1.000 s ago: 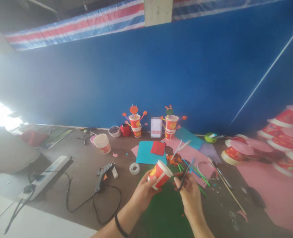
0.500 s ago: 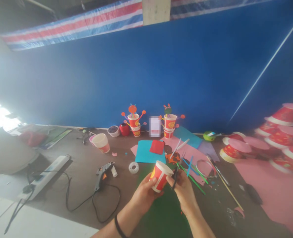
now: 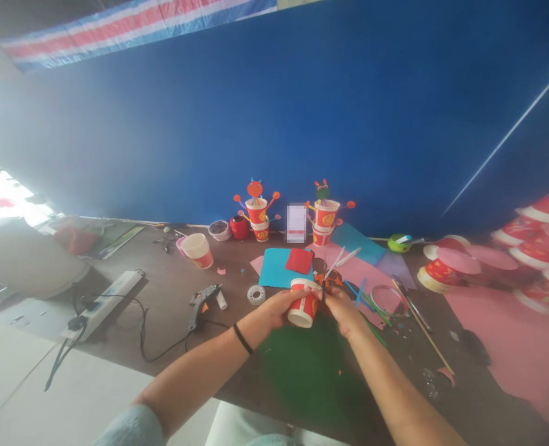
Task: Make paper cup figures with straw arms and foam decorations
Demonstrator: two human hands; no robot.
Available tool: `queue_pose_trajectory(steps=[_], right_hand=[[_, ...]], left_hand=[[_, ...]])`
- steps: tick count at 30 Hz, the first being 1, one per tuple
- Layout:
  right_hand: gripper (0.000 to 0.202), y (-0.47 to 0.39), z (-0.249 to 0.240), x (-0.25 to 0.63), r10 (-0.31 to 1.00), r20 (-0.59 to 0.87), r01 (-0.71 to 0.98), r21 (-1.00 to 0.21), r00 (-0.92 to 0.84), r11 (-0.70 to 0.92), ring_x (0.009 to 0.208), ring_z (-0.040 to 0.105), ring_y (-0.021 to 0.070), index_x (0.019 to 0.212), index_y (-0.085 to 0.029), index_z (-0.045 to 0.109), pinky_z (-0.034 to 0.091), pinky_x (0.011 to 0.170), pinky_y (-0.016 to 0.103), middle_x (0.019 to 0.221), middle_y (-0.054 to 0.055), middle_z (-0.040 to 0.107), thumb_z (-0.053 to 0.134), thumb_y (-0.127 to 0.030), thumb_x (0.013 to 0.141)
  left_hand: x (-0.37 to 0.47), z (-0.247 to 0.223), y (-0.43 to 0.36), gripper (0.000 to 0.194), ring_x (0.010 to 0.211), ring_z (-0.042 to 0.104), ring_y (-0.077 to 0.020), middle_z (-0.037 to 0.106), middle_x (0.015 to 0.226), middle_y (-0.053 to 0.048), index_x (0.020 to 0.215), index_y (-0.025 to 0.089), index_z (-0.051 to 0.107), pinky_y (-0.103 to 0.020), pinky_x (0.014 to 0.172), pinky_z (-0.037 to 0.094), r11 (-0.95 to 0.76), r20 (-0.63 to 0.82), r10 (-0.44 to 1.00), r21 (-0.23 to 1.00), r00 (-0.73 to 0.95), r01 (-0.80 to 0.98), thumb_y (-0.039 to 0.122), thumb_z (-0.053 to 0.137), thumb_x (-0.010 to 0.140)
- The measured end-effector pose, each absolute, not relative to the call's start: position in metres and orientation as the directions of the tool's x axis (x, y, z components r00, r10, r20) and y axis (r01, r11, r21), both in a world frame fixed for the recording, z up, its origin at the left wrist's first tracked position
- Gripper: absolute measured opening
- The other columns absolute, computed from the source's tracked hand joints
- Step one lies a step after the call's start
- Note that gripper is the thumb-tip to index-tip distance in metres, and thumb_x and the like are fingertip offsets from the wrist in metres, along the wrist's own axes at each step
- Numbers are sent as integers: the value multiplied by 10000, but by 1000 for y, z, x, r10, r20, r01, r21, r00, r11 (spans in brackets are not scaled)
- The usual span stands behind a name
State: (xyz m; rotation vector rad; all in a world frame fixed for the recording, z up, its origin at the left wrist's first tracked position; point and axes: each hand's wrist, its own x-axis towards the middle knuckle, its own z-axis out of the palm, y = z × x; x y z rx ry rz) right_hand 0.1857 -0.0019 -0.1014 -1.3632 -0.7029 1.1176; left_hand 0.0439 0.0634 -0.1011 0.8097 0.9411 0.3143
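Paper cup [image 3: 302, 303], red and white, is held in the air just above the green sheet [image 3: 302, 371] on the dark table [image 3: 176, 266], its base toward the wearer. The left hand [image 3: 284, 305] is curled round its side, fingers partly closed on it. The right hand [image 3: 338, 305] is closed on dark scissors [image 3: 323, 290] beside the cup; how far their blades stand apart is too small to tell. Just beyond lie a blue sheet [image 3: 274, 266], a red piece [image 3: 299, 261] partly on top of it, and pink paper [image 3: 355, 269] under scattered straws. A white ring [image 3: 256, 295] lies left of the cup, then a glue gun [image 3: 200, 305], its dark cord running toward a white power strip [image 3: 111, 303] near the table's left side. Along the back stand two cup figures with coloured arms and a white cup [image 3: 197, 251]; decorated red cups [image 3: 445, 269] are at the right. Behind the table a blue panel [image 3: 274, 124] spans the room, with striped sheeting [image 3: 139, 28] above and bright light at the far left.
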Motion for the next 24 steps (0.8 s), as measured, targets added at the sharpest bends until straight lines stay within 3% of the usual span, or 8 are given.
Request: queue_pose_trajectory(steps=[7, 16, 24], right_hand=[[310, 10, -103, 194, 917, -281, -227, -949, 283, -220, 566, 631, 189, 748, -165, 638, 477, 504, 289, 623, 6, 676, 790, -325, 530], [429, -5, -91, 190, 941, -183, -215, -969, 286, -124, 770, 658, 225, 860, -169, 610, 496, 756, 365, 779, 26, 705, 819, -281, 503], [431, -21, -84, 176, 964, -41, -196, -981, 262, 12, 880, 655, 242, 944, -195, 557, 500, 790, 358, 947, 61, 695, 790, -259, 587]], left_hand=[[46, -108, 77, 396, 666, 655, -196, 700, 778, -84, 900, 102, 635, -303, 633, 518, 685, -583, 564, 726, 585, 63, 339, 766, 611], [36, -94, 59, 497, 760, 656, -211, 703, 878, -95, 1005, 104, 633, -308, 722, 502, 424, -236, 711, 895, 662, -136, 289, 803, 577], [25, -92, 49, 495, 827, 647, -219, 681, 968, -114, 1070, 117, 574, -323, 741, 505, 256, -75, 757, 948, 649, -189, 325, 758, 660]])
